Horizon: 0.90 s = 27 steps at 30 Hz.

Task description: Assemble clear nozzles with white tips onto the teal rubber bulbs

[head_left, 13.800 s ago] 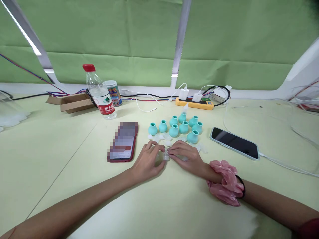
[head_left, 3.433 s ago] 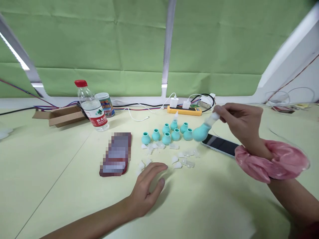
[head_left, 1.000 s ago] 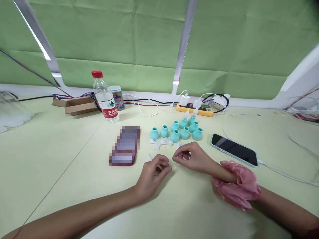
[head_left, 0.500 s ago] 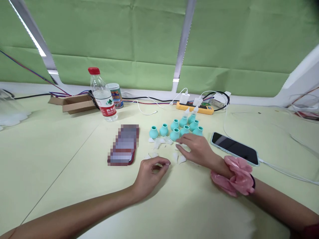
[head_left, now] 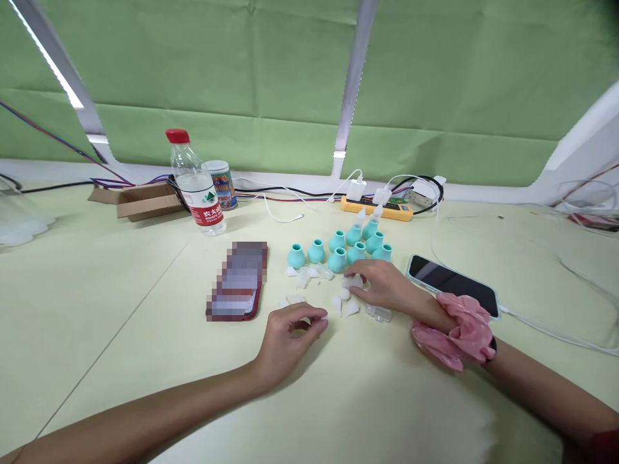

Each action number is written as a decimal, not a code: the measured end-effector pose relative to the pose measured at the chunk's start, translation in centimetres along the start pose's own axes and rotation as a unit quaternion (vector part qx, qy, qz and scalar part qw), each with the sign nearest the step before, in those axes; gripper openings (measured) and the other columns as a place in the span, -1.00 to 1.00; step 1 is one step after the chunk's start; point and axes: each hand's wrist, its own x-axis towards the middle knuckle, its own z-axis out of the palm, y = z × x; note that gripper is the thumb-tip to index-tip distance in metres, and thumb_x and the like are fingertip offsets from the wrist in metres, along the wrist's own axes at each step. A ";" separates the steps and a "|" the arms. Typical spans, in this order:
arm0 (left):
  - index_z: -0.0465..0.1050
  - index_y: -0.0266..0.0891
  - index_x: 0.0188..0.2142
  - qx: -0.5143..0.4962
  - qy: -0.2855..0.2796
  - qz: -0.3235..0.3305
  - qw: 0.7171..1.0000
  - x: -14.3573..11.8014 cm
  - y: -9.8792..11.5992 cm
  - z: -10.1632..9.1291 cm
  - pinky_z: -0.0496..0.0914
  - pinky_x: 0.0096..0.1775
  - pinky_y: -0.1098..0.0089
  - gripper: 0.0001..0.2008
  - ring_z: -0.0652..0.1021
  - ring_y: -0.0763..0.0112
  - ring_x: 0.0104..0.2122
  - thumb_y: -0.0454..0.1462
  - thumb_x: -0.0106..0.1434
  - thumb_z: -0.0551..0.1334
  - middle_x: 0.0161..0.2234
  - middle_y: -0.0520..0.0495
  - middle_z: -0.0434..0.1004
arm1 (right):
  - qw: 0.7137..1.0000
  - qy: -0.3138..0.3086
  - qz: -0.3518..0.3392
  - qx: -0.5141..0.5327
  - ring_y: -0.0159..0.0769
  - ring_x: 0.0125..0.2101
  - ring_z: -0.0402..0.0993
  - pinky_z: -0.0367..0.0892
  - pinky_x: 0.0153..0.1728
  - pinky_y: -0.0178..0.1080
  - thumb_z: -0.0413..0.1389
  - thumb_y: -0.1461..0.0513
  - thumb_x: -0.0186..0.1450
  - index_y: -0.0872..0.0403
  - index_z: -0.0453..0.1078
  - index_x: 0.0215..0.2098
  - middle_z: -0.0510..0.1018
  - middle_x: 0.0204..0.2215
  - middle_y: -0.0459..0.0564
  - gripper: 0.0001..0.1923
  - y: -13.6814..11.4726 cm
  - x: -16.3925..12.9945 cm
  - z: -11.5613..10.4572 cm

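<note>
Clear little plastic nozzle tips [head_left: 345, 303] lie scattered on the pale yellow-green surface [head_left: 120, 309] between my two hands; they are too small for me to tell which way each one points. At far left a clear water bottle with a red cap [head_left: 196, 183] stands upright beside a printed tin can [head_left: 221, 183]. Nearer me lies a red-cased phone [head_left: 238, 281], long axis running away from me. My left hand [head_left: 289, 335] rests on the surface, its fingers curled with thumb and forefinger pinched together; whether they hold a tip I cannot tell. Behind the tips stand teal rubber bulbs [head_left: 338, 248], mouths up, two of them carrying nozzles. My right hand [head_left: 384, 287], a pink scrunchie [head_left: 457, 335] on its wrist, touches one tip [head_left: 352, 281] with loosely bent fingers. A black-screened phone [head_left: 452, 283] lies at right.
</note>
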 end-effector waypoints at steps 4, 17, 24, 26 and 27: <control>0.49 -0.29 -0.37 -0.035 0.018 -0.012 0.999 0.0 0.3 0.0 0.43 -0.45 0.45 -0.87 0.47 0.45 -0.49 -0.31 0.07 0.21 -0.44 -0.08 0.50 | 0.977 0.071 -0.024 0.199 -0.40 -0.50 0.34 0.27 -0.41 -0.29 0.08 0.27 0.05 0.13 0.36 -0.35 0.47 -0.41 -0.02 -0.82 -2.2 -0.5 -0.1; 0.49 -0.26 -0.32 -0.066 0.032 -0.002 0.997 0.4 0.7 -0.4 0.32 -0.56 0.51 -0.83 0.37 0.56 -0.59 -0.27 0.11 0.17 -0.48 -0.03 0.37 | 0.602 -0.088 0.151 0.779 -0.30 -0.40 0.47 0.35 -0.34 -0.23 0.18 0.25 0.05 0.17 0.33 -0.24 0.49 -0.40 0.02 -0.70 -6.1 -1.9 2.2; 0.48 -0.25 -0.27 0.016 0.020 0.005 1.000 0.3 0.4 -0.4 0.25 -0.51 0.49 -0.80 0.33 0.51 -0.52 -0.27 0.17 0.12 -0.52 0.00 0.28 | 0.504 -0.146 0.130 0.841 -0.42 -0.44 0.43 0.28 -0.37 -0.33 0.06 0.26 0.18 0.18 0.33 -0.29 0.43 -0.44 -0.03 -0.85 -6.6 -2.3 3.0; 0.48 -0.25 -0.27 0.021 0.021 0.002 1.000 0.3 0.3 -0.4 0.23 -0.51 0.49 -0.80 0.31 0.52 -0.52 -0.26 0.17 0.12 -0.53 0.01 0.26 | 0.489 -0.147 0.131 0.850 -0.42 -0.44 0.42 0.27 -0.38 -0.33 0.07 0.26 0.18 0.17 0.32 -0.33 0.42 -0.45 -0.04 -0.88 -6.4 -2.2 3.2; 0.48 -0.25 -0.27 0.019 0.022 0.001 1.000 0.3 0.3 -0.5 0.23 -0.52 0.49 -0.80 0.31 0.52 -0.53 -0.26 0.17 0.12 -0.53 0.02 0.24 | 0.485 -0.147 0.132 0.852 -0.41 -0.45 0.42 0.27 -0.39 -0.32 0.07 0.27 0.18 0.17 0.32 -0.34 0.42 -0.45 -0.04 -0.89 -6.4 -2.2 3.3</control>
